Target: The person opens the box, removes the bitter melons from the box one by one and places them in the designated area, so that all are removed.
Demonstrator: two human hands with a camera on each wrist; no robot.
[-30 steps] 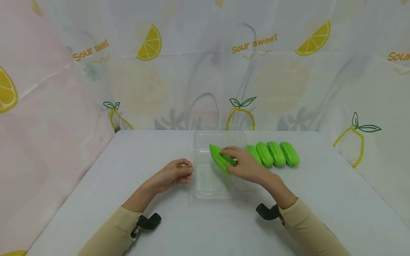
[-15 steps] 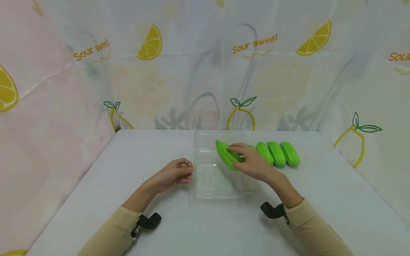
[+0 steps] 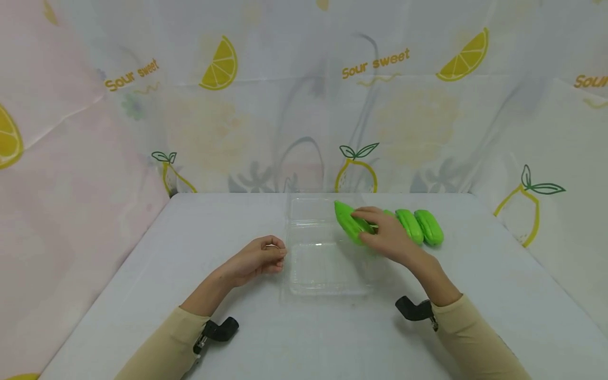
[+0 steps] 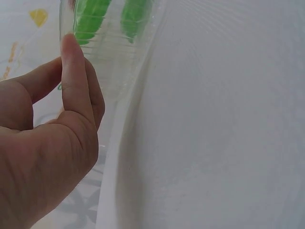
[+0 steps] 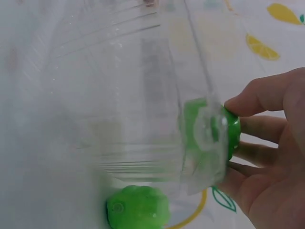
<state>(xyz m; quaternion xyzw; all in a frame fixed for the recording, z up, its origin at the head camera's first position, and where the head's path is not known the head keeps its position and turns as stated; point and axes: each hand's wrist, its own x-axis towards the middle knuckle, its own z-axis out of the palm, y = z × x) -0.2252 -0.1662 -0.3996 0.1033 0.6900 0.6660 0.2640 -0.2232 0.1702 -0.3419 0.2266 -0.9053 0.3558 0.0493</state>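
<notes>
My right hand (image 3: 391, 238) holds a glossy green, ribbed, elongated fruit (image 3: 349, 221) with a pointed tip, thumb on one side and fingers on the other. It is over the far right part of a clear plastic box (image 3: 311, 269). In the right wrist view this green fruit (image 5: 233, 129) shows partly through the clear wall. My left hand (image 3: 258, 258) pinches the box's left edge between thumb and fingers; the left wrist view has the fingertips (image 4: 71, 45) right at the rim.
To the right of the box, more green fruits (image 3: 431, 228) lie side by side in a row, the nearest partly hidden behind my right hand. A white table (image 3: 228, 338) lies under everything. Lemon-printed cloth (image 3: 266, 116) hangs behind and at the sides.
My right hand has moved right and away from me with the green fruit, toward the box's far right side, covering more of the row. My left hand has stayed at the box's edge.
</notes>
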